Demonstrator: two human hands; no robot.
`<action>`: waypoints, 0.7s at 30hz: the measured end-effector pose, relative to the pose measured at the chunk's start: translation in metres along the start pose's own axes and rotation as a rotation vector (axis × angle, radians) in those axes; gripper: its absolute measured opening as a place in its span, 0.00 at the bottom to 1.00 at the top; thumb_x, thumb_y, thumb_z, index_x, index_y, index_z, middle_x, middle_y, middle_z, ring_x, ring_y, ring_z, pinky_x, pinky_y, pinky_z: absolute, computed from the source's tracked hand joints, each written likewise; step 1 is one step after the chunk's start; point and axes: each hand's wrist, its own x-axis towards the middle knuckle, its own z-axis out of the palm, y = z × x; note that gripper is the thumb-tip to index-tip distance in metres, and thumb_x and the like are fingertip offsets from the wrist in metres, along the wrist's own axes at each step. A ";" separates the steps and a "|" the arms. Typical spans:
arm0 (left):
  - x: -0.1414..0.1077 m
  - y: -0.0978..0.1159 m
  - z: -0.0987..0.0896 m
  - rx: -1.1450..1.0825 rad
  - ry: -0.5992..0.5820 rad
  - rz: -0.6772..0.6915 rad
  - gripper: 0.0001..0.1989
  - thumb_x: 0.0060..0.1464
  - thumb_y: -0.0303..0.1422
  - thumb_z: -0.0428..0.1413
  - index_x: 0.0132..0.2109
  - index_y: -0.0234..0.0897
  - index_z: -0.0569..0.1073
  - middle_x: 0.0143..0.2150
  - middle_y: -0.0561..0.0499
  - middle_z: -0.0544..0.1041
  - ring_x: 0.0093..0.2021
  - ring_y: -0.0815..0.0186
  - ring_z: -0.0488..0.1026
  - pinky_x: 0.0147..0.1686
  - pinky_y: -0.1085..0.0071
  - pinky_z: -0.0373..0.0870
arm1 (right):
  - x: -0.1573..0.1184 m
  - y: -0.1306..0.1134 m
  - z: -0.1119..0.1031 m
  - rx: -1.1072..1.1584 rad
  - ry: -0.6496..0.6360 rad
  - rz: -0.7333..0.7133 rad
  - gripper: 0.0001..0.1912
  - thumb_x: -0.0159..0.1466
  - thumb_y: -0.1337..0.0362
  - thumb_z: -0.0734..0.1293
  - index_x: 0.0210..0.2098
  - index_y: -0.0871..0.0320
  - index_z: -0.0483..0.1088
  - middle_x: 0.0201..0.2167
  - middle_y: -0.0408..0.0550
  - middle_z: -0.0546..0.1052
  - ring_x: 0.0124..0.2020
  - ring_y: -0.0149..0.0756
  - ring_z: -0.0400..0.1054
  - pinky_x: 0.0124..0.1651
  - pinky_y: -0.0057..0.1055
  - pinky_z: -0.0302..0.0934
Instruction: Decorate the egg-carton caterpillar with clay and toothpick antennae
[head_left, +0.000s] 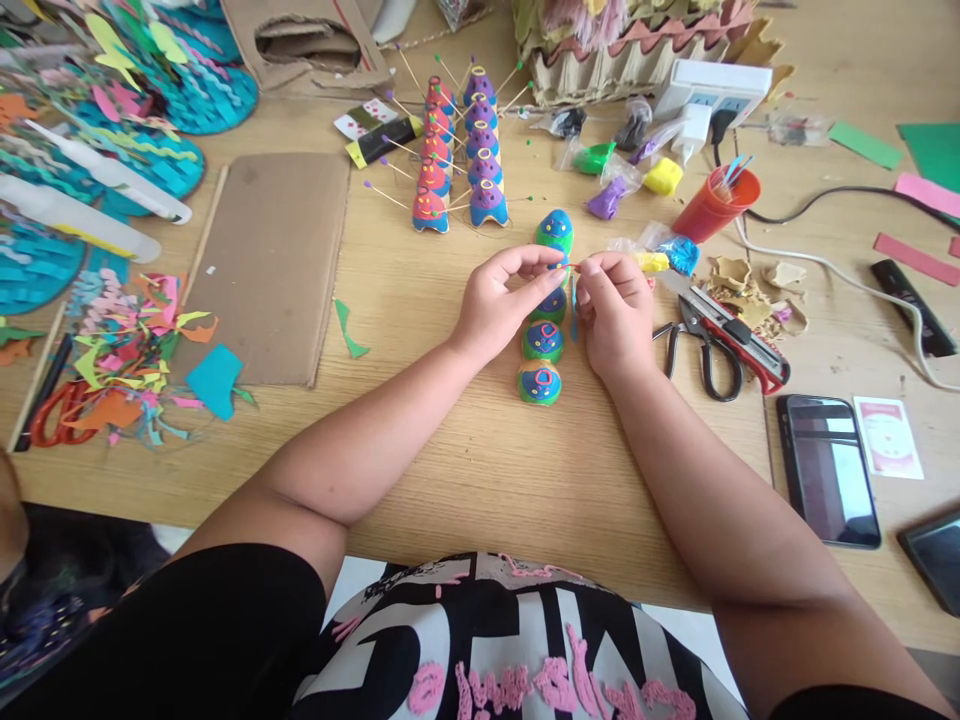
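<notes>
A row of blue and green egg-carton bumps [541,341] with small faces runs up the middle of the table. Some of the nearer ones carry red loops on top. Over the row's far half, my left hand [491,305] pinches the end of a thin red strand [573,266], which looks like modelling clay. The strand's other end is between the thumb and forefinger of my right hand [619,315]. A slim blue stick [574,308] shows beside my right fingers; whether they hold it I cannot tell. My hands partly cover one bump.
Red and purple egg-carton rows [431,180] with pins stand behind. Bagged clay [664,177], a red cup [716,205], a box cutter [739,335], pliers [705,350] and a phone [829,470] lie right. Cardboard [262,260], paper scraps [127,365] and scissors [64,415] are left.
</notes>
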 end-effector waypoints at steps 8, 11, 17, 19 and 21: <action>-0.001 0.003 0.001 0.019 0.001 0.002 0.17 0.58 0.50 0.66 0.46 0.44 0.81 0.45 0.51 0.85 0.47 0.64 0.82 0.52 0.63 0.80 | 0.000 0.000 0.000 -0.045 -0.013 0.009 0.25 0.62 0.36 0.71 0.35 0.51 0.69 0.25 0.39 0.63 0.27 0.29 0.62 0.29 0.29 0.61; -0.001 0.003 0.001 0.014 0.006 -0.010 0.15 0.60 0.49 0.65 0.45 0.44 0.82 0.44 0.51 0.85 0.47 0.64 0.82 0.52 0.63 0.79 | 0.000 -0.002 0.001 -0.045 -0.026 0.007 0.24 0.63 0.36 0.71 0.35 0.51 0.69 0.25 0.38 0.62 0.26 0.28 0.60 0.28 0.29 0.60; -0.001 0.008 0.001 0.046 0.010 -0.018 0.14 0.61 0.48 0.64 0.44 0.43 0.82 0.43 0.51 0.85 0.45 0.65 0.81 0.51 0.65 0.78 | -0.001 -0.005 0.003 -0.020 -0.020 0.023 0.24 0.62 0.38 0.72 0.33 0.52 0.69 0.25 0.38 0.63 0.25 0.27 0.59 0.27 0.28 0.59; -0.001 0.008 0.000 0.050 0.013 -0.009 0.15 0.61 0.49 0.64 0.43 0.42 0.82 0.42 0.51 0.85 0.44 0.66 0.81 0.51 0.65 0.78 | -0.001 -0.005 0.003 -0.010 -0.023 0.018 0.23 0.62 0.39 0.73 0.34 0.51 0.69 0.25 0.38 0.64 0.25 0.27 0.59 0.27 0.27 0.59; -0.001 0.007 0.000 0.051 0.013 0.005 0.16 0.61 0.49 0.63 0.43 0.42 0.82 0.42 0.51 0.85 0.43 0.66 0.81 0.50 0.66 0.78 | -0.001 -0.004 0.003 -0.012 -0.030 0.007 0.23 0.63 0.39 0.72 0.34 0.51 0.69 0.25 0.38 0.64 0.26 0.27 0.60 0.28 0.27 0.59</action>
